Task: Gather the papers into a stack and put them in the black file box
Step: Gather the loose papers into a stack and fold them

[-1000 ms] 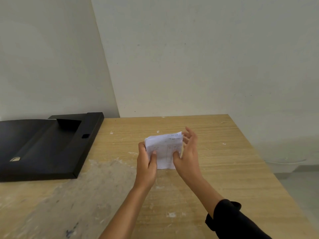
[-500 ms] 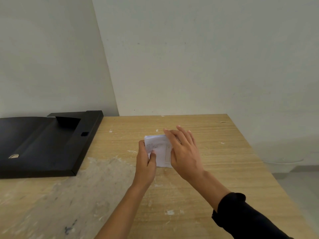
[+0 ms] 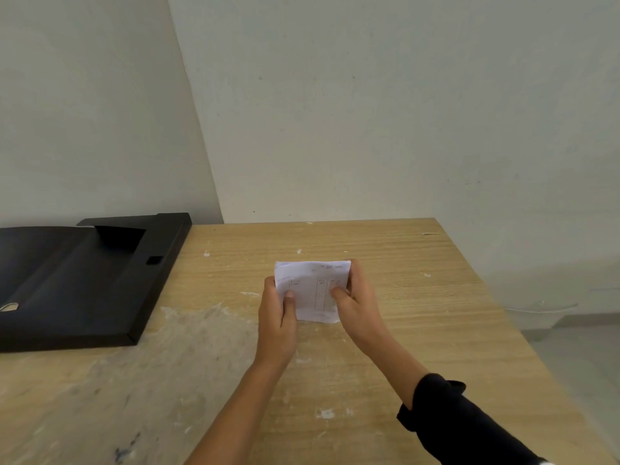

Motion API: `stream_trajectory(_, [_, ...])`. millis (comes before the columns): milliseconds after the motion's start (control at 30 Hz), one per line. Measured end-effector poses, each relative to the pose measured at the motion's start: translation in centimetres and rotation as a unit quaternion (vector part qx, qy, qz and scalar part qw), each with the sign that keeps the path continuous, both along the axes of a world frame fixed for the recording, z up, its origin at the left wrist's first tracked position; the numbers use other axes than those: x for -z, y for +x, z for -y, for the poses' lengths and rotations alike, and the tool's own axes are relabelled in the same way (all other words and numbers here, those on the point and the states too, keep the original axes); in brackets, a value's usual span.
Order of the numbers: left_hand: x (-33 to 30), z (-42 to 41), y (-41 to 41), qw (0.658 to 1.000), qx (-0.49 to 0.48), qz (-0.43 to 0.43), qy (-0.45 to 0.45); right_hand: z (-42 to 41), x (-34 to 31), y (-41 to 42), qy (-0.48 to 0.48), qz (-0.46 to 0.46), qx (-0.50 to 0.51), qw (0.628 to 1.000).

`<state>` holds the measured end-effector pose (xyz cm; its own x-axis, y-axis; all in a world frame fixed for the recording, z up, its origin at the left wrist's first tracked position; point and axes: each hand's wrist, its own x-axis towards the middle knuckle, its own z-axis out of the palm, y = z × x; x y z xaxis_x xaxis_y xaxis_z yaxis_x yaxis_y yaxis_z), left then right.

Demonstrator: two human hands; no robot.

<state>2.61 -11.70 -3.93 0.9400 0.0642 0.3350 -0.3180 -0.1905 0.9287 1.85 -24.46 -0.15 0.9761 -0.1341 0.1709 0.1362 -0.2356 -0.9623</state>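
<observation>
A small stack of white papers (image 3: 312, 290) with faint printed lines is held above the middle of the wooden table. My left hand (image 3: 276, 323) grips its left edge, thumb on the front. My right hand (image 3: 357, 307) grips its right edge, thumb on the front and fingers behind. The black file box (image 3: 84, 283) lies open and flat at the table's left, well apart from the papers; I see nothing inside it.
The wooden table (image 3: 419, 313) has a worn whitish patch at its front left and small white flecks. Its right edge drops to a grey floor. Pale walls meet in a corner behind the box.
My right hand moved from lying flat over the front of the stack to gripping its right edge, so the printed face shows again. The left hand kept its hold.
</observation>
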Motion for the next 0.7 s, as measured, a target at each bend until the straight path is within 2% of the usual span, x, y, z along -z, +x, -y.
stream_trajectory(100, [0.6, 0.2, 0.2, 0.999, -0.039, -0.012, 0.026, -1.1, 0.9, -0.4, 0.037, -0.010, 0.005, 0.999])
stream_trajectory(300, [0.4, 0.9, 0.5, 0.998, -0.046, -0.020, -0.038, -2.0, 1.8, 0.3, 0.032, 0.023, 0.059, 0.997])
stream_trajectory(533, [1.5, 1.3, 1.5, 0.998, -0.061, -0.008, 0.015, -2.2, 3.8, 0.8, 0.040, 0.002, 0.049, 0.998])
stream_trajectory(700, [2.0, 1.1, 2.4, 0.994, -0.082, -0.065, -0.001, -2.1, 4.3, 1.3, 0.024, -0.014, 0.032, 0.999])
